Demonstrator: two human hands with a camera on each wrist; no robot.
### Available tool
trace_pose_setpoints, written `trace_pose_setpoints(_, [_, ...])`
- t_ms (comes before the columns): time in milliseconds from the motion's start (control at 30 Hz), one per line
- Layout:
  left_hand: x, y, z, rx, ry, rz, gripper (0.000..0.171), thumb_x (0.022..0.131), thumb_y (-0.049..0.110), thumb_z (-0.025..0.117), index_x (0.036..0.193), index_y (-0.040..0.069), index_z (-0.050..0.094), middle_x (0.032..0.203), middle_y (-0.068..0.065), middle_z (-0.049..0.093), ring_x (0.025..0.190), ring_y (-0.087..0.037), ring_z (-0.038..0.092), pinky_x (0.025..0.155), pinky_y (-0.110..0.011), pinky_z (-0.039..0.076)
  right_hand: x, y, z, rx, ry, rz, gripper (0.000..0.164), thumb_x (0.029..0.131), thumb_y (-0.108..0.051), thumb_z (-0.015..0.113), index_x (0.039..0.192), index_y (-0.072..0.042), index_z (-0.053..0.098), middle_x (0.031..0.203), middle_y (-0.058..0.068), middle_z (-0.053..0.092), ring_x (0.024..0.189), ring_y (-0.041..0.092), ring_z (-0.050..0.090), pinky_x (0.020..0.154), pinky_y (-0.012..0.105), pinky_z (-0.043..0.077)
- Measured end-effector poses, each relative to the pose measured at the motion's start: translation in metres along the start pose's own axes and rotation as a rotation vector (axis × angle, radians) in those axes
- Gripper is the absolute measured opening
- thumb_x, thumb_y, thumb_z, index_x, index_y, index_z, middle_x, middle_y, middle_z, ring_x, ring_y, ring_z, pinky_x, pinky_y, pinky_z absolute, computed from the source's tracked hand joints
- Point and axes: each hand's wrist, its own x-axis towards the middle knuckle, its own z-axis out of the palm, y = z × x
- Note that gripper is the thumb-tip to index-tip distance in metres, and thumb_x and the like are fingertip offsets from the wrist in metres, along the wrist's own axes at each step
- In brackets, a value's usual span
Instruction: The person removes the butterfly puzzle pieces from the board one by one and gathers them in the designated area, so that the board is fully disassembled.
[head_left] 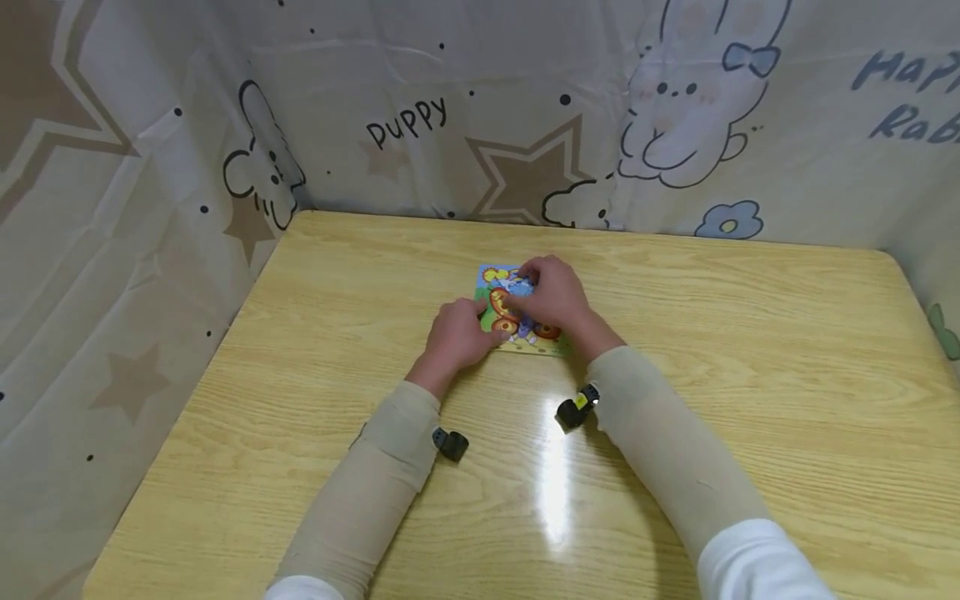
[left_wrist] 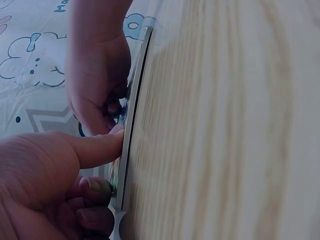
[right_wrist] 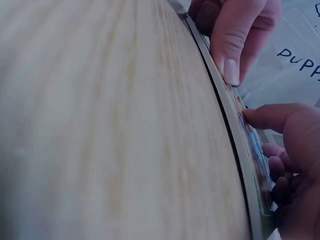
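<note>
Wood-grain worktop [head_left: 300, 375]: my left hand [head_left: 459, 333] grips the picture board [head_left: 527, 328] at its left edge, thumb on top; board lies flat between hands; my right hand [head_left: 555, 293] arches over its far right part, can't tell if those fingers pinch anything.

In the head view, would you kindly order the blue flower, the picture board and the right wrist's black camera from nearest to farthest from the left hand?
1. Picture board: touching the left hand, just to its right.
2. Right wrist's black camera: to the right, toward the person.
3. Blue flower: farther right, on the backdrop behind the table.
</note>
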Motion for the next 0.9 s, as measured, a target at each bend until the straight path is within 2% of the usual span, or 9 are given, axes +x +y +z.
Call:
trace_pose_setpoints(133, [0.001,0.001,-0.001,0.006,-0.002,0.02,0.067,0.087,0.039,0.079,0.14,0.003,0.057,0.135,-0.014,0.06,0.123,-0.033,0.055,0.099,-0.042,0.045,0.002,-0.003,-0.004,-0.007,-0.02,0.066,0.048,0.083,-0.038,0.082,0.111,-0.002,0.067,0.102,0.01,0.061,0.091,0.026,0.055,0.081,0.041,0.046])
trace_pose_setpoints(267, [0.002,0.001,-0.004,0.026,-0.011,0.034,0.068,0.087,0.04,0.079,0.14,0.004,0.057,0.134,-0.014,0.061,0.122,-0.033,0.056,0.098,-0.043,0.046,0.001,-0.004,-0.007,0.006,-0.019,0.091,0.046,0.082,-0.037,0.082,0.109,-0.003,0.068,0.1,0.01,0.06,0.089,0.025,0.055,0.077,0.038,0.046])
trace_pose_setpoints(500, [0.001,0.003,-0.007,0.032,-0.012,0.038,0.072,0.087,0.041,0.077,0.142,0.0,0.054,0.125,-0.019,0.065,0.105,-0.031,0.061,0.087,-0.043,0.049,0.001,0.0,-0.006,0.102,0.031,0.06,0.042,0.079,-0.032,0.085,0.105,-0.002,0.07,0.092,0.009,0.057,0.082,0.023,0.052,0.07,0.035,0.043])
trace_pose_setpoints(667, [0.0,0.001,-0.006,0.034,-0.044,0.059,0.077,0.086,0.049,0.075,0.143,0.001,0.053,0.12,-0.016,0.066,0.106,-0.03,0.061,0.087,-0.043,0.049,0.002,0.005,-0.005,0.154,0.079,0.042,0.039,0.078,-0.028,0.084,0.103,-0.003,0.071,0.09,0.008,0.058,0.081,0.023,0.052,0.07,0.034,0.042])
trace_pose_setpoints(833, [-0.001,0.001,-0.005,0.036,-0.06,0.04,0.083,0.083,0.05,0.079,0.145,0.002,0.051,0.121,-0.015,0.065,0.102,-0.028,0.06,0.086,-0.042,0.048,-0.003,0.008,-0.007,0.179,0.101,0.034,0.039,0.079,-0.029,0.083,0.106,-0.004,0.071,0.096,0.009,0.06,0.086,0.023,0.053,0.072,0.035,0.044])
trace_pose_setpoints(900, [-0.001,0.001,-0.005,0.041,-0.063,0.027,0.085,0.083,0.05,0.079,0.147,0.003,0.049,0.125,-0.015,0.064,0.106,-0.029,0.06,0.088,-0.042,0.048,-0.006,0.009,-0.009,0.191,0.106,0.041,0.039,0.079,-0.03,0.084,0.106,-0.005,0.071,0.098,0.009,0.061,0.088,0.023,0.054,0.074,0.036,0.044])
